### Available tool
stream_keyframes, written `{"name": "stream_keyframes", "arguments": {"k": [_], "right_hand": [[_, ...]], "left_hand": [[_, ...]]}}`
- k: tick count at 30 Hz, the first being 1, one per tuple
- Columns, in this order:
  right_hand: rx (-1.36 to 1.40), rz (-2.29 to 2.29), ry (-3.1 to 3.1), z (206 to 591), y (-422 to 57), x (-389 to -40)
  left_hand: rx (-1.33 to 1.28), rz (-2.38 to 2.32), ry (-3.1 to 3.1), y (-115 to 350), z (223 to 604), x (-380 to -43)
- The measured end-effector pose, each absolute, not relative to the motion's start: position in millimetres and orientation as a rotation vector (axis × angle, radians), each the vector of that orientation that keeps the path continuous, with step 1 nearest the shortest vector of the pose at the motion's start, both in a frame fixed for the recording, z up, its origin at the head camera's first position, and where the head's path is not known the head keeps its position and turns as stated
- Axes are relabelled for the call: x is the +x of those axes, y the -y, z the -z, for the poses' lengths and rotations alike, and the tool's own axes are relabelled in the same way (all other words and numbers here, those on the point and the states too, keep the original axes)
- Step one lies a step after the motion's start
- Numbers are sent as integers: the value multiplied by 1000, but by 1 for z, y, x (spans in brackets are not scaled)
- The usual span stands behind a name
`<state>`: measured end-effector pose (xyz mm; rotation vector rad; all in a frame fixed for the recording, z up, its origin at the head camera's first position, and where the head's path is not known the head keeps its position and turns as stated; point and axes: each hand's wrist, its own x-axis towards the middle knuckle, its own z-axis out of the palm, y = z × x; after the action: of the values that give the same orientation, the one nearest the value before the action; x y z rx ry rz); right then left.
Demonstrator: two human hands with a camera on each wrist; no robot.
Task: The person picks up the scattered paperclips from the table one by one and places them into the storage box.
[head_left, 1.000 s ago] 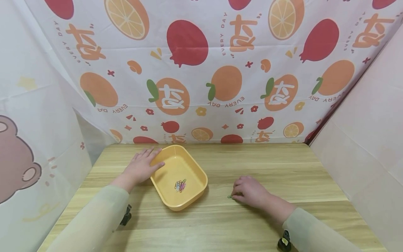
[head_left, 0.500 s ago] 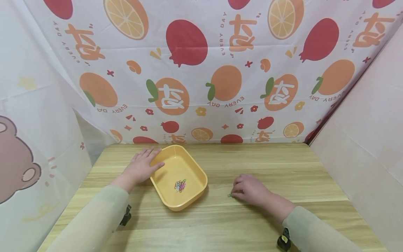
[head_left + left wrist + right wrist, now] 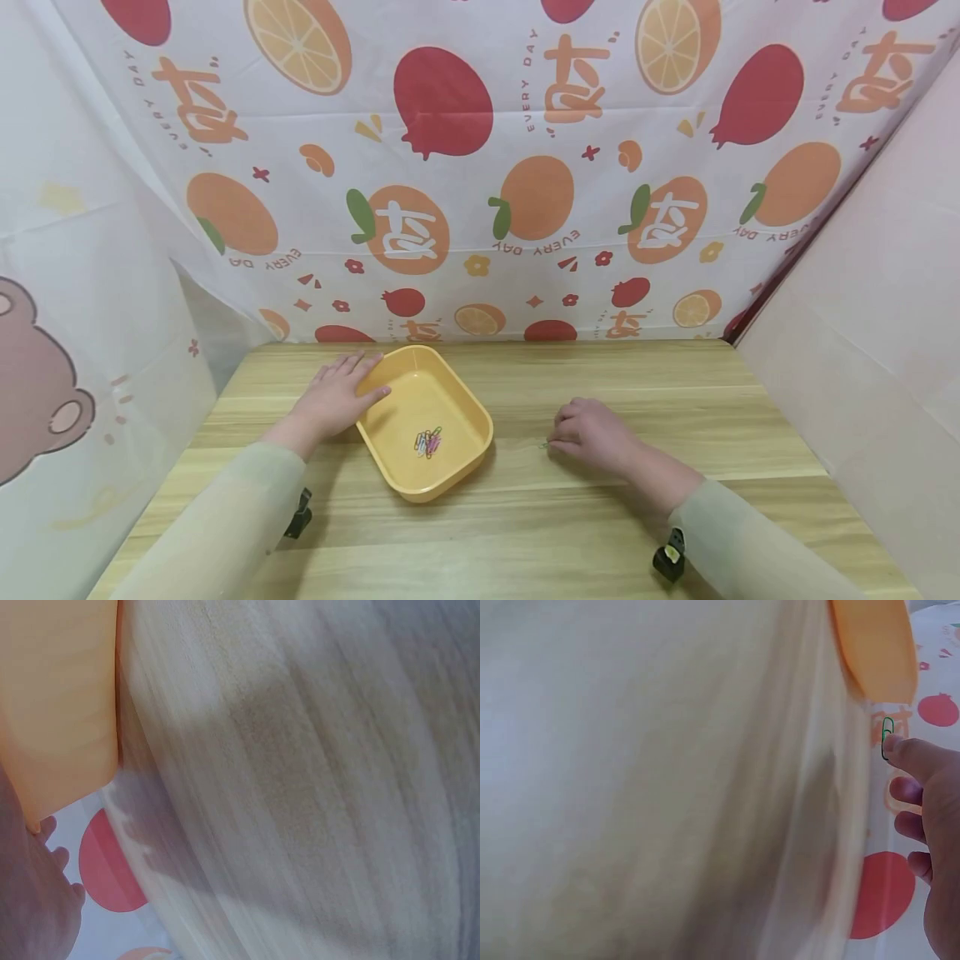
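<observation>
A green paper clip (image 3: 888, 723) is pinched between the thumb and a finger of my right hand (image 3: 592, 435), right of the tray. In the right wrist view the clip's looped end sticks out past the thumb, while the other fingers curl in below. A yellow plastic tray (image 3: 468, 404) stands left of centre on the table. Inside it lies a small heap of coloured paper clips (image 3: 428, 442). My left hand (image 3: 337, 398) rests on the tray's left rim, fingers spread and fairly straight, with the thumb reaching over the inside.
The wood-grain table (image 3: 525, 533) ends at a white fruit-printed curtain (image 3: 480, 283) along the back. Pale hanging sheets close off both sides, the left one (image 3: 142, 367) with a bear print. A black strap device (image 3: 670, 557) sits at the right wrist.
My right hand has lifted away from me, up the head view, with the green paper clip in its pinch. The left hand and the tray keep their places.
</observation>
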<state>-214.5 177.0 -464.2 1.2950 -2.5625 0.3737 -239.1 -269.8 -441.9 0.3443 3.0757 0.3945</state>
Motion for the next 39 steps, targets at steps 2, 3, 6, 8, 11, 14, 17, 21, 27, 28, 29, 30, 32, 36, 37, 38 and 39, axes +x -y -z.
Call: {"name": "stream_keyframes", "arguments": {"k": [2, 3, 6, 8, 11, 14, 17, 21, 27, 28, 29, 30, 32, 36, 37, 38, 39], "right_hand": [[1295, -374, 2555, 460, -173, -218], [1292, -375, 2555, 458, -171, -220], [1288, -381, 2552, 452, -165, -226], [1282, -392, 2546, 448, -161, -230], [1281, -406, 2529, 441, -155, -236], [1277, -411, 2538, 433, -148, -240], [1270, -415, 2553, 425, -142, -242], [1284, -419, 2534, 417, -136, -244], [1321, -406, 2475, 415, -126, -246], [1333, -399, 2462, 415, -124, -246], [1344, -397, 2453, 415, -122, -246], [1353, -385, 2446, 415, -120, -246], [1365, -371, 2444, 414, -115, -247], [1419, -361, 2410, 410, -103, -247], [1441, -363, 2396, 409, -99, -247], [1463, -361, 2383, 408, -94, -247], [1486, -356, 2373, 407, -89, -246]], "left_hand": [[337, -391, -3079, 272, 442, -238], [334, -386, -3081, 272, 442, -237], [322, -388, -3084, 275, 443, -235], [321, -389, -3083, 275, 443, -235], [322, -388, -3082, 276, 444, -235], [315, -381, -3084, 277, 446, -236], [313, -381, -3083, 277, 448, -236], [316, -387, -3077, 276, 450, -237], [333, -403, -3082, 271, 445, -238], [330, -404, -3079, 270, 444, -238], [328, -400, -3076, 269, 443, -238], [328, -399, -3074, 269, 442, -238], [330, -395, -3071, 268, 441, -238], [333, -395, -3073, 267, 442, -240], [331, -391, -3074, 267, 442, -241], [329, -388, -3075, 268, 442, -241], [326, -386, -3076, 268, 442, -241]]}}
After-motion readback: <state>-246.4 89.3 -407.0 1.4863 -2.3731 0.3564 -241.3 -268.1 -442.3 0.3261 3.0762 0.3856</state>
